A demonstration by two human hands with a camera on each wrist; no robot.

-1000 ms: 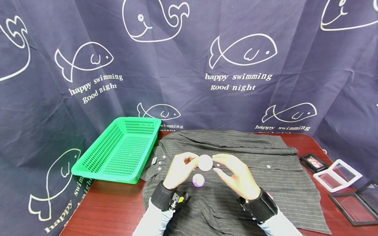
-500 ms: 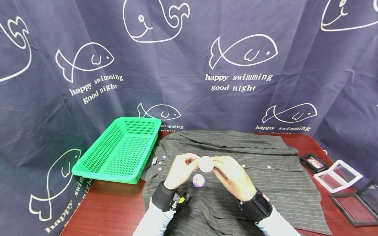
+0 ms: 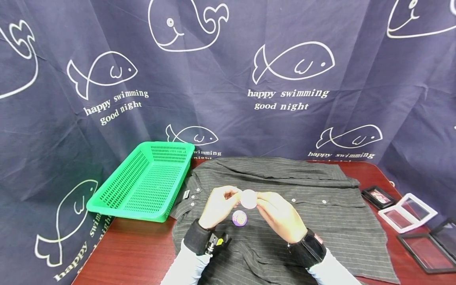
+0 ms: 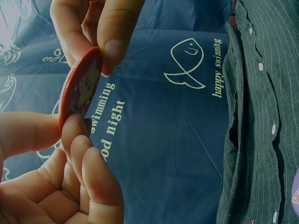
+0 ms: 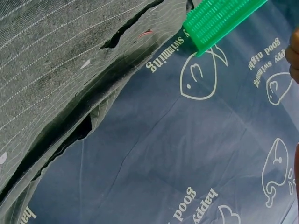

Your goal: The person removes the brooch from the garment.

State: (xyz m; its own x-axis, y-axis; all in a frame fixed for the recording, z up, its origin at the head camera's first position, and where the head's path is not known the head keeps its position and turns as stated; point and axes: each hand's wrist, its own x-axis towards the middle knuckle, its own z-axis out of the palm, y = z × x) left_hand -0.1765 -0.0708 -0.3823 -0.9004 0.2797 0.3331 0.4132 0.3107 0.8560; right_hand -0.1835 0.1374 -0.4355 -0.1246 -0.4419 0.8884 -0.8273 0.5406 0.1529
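Note:
A round badge [image 3: 248,198] is held up over the grey striped shirt [image 3: 320,221]. From the head view it looks pale, with no print readable. In the left wrist view the badge [image 4: 83,86] shows a red rim and a light printed figure. My left hand [image 3: 220,205] pinches one edge between thumb and curled fingers. On the opposite edge, my right hand [image 3: 281,215] grips with thumb and fingertips. Below them a purple badge [image 3: 239,218] lies flat on the shirt. The right wrist view catches only slivers of fingers at its right border.
A green plastic basket [image 3: 156,186] stands left of the shirt on the red-brown table [image 3: 132,249]. Toward the right edge lie a small black case [image 3: 379,196], an opened white frame [image 3: 406,211] and an opened black frame [image 3: 427,252]. A printed curtain [image 3: 228,87] hangs behind.
My right hand has come in leftward from beside the badge and its fingers have closed on the edge. The left hand and its hold look nearly unchanged.

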